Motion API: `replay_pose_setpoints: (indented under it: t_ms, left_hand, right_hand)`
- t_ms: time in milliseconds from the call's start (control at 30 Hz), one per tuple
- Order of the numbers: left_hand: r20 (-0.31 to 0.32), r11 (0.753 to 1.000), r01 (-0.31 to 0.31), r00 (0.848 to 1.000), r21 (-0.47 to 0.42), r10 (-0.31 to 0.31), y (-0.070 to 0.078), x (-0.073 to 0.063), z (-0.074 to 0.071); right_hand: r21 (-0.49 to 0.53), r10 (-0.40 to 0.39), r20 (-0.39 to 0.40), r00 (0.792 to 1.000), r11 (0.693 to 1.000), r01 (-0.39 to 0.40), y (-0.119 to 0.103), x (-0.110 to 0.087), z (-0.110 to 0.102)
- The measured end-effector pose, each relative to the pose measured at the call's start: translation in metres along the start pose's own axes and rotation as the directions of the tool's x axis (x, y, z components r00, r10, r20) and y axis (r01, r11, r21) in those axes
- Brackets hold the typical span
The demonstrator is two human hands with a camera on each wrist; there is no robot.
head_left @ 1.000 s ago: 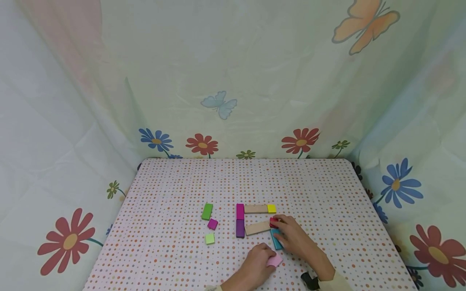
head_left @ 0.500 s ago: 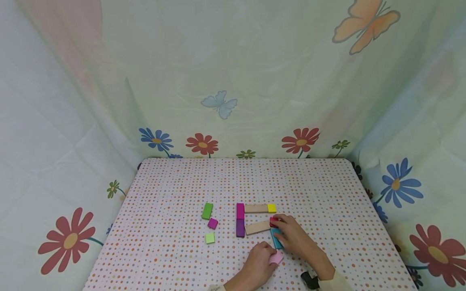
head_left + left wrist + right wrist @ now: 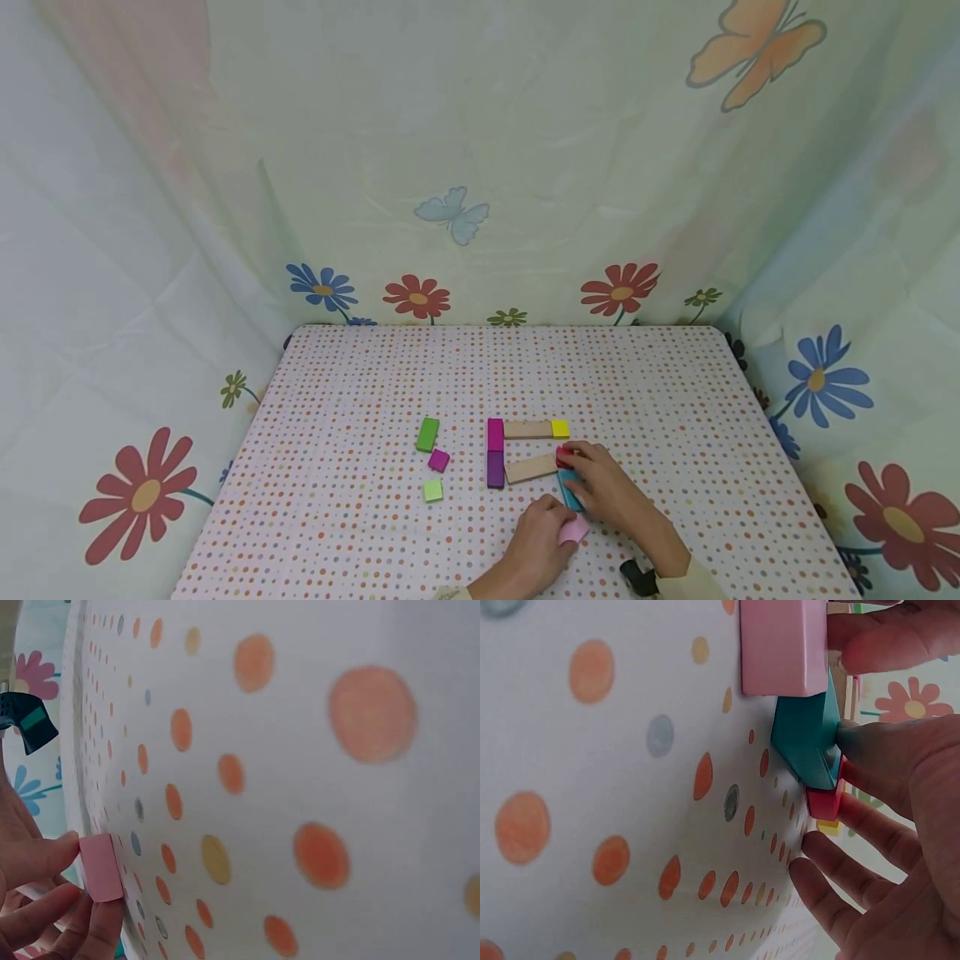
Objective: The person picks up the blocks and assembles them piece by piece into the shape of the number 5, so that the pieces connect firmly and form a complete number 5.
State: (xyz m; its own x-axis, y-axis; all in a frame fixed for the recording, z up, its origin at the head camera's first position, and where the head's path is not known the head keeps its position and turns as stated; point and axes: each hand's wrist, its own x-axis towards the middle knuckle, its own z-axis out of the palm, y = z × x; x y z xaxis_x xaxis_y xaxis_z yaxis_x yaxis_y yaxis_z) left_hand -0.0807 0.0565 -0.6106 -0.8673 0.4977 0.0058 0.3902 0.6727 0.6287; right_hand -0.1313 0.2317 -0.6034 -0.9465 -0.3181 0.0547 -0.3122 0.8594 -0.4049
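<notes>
My left hand [image 3: 536, 542] pinches a pink block [image 3: 574, 529] between thumb and fingers, low over the dotted cloth. In the left wrist view the thumb lies at one end of the pink block [image 3: 101, 868] and fingers at the other. The pink block [image 3: 784, 646] stands right by the near end of a teal block [image 3: 808, 739]. My right hand [image 3: 603, 483] rests on the teal block [image 3: 570, 492] with the thumb, its index finger on a red block [image 3: 562, 455]. The other fingers extend beside them. Part of the red block is hidden under the fingers.
Two plain wooden blocks, upper [image 3: 528, 430] and lower [image 3: 532, 469], run right from a magenta block [image 3: 495, 434] and a purple block [image 3: 495, 470]. A yellow cube [image 3: 560, 429] ends the upper one. Green [image 3: 427, 434], small magenta [image 3: 438, 460] and light green [image 3: 432, 491] blocks lie left.
My left hand has slid the pink block slightly up and to the right, up to the teal block's near end. My right hand stays in place on the teal and red blocks.
</notes>
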Motion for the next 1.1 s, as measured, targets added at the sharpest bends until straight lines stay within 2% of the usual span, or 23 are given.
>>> replay_pose_setpoints:
  t_ms: [33, 200, 300, 400, 433, 533, 667, 933, 1100]
  left_hand:
    - [-0.016, 1.0, -0.016, 1.0, 0.001, 0.016, -0.002, 0.0, 0.003]
    - [-0.038, 1.0, -0.023, 0.999, -0.019, 0.022, -0.007, 0.0, 0.007]
    - [-0.049, 0.999, -0.035, 0.998, 0.002, 0.035, -0.017, 0.002, 0.02]
    - [-0.058, 0.999, -0.04, 0.997, 0.003, 0.04, -0.018, 0.002, 0.02]
    - [-0.055, 0.999, -0.036, 0.998, 0.006, 0.036, -0.016, 0.001, 0.019]
    - [-0.029, 1.0, -0.002, 1.0, -0.017, 0.001, -0.004, -0.001, 0.002]
    - [-0.008, 1.0, 0.015, 1.0, 0.007, -0.015, 0.001, -0.002, -0.002]
    - [-0.098, 1.0, -0.01, 0.995, -0.014, 0.008, -0.008, -0.006, -0.007]
    - [-0.174, 0.997, -0.022, 0.984, 0.074, 0.035, -0.021, -0.008, -0.02]
  right_hand:
    - [-0.004, -0.005, -0.004, 1.0, 1.0, 0.005, 0.0, 0.0, 0.0]
    - [0.003, 0.006, 0.016, 1.0, 1.0, -0.006, 0.001, 0.0, 0.001]
    - [0.005, 0.01, 0.024, 1.0, 1.0, -0.01, 0.001, 0.0, 0.001]
    - [0.003, 0.006, 0.022, 1.0, 1.0, -0.006, 0.001, 0.0, 0.001]
    - [0.002, 0.003, 0.022, 1.0, 1.0, -0.003, 0.001, 0.0, 0.001]
    - [-0.003, 0.005, 0.027, 1.0, 1.0, -0.005, 0.001, 0.0, 0.0]
    - [0.001, 0.018, 0.042, 0.999, 1.0, -0.018, 0.0, 0.0, -0.002]
    - [0.008, 0.009, 0.035, 0.999, 1.0, -0.009, 0.002, 0.002, -0.002]
    - [0.011, 0.063, 0.074, 0.995, 0.998, -0.064, -0.001, 0.002, -0.002]
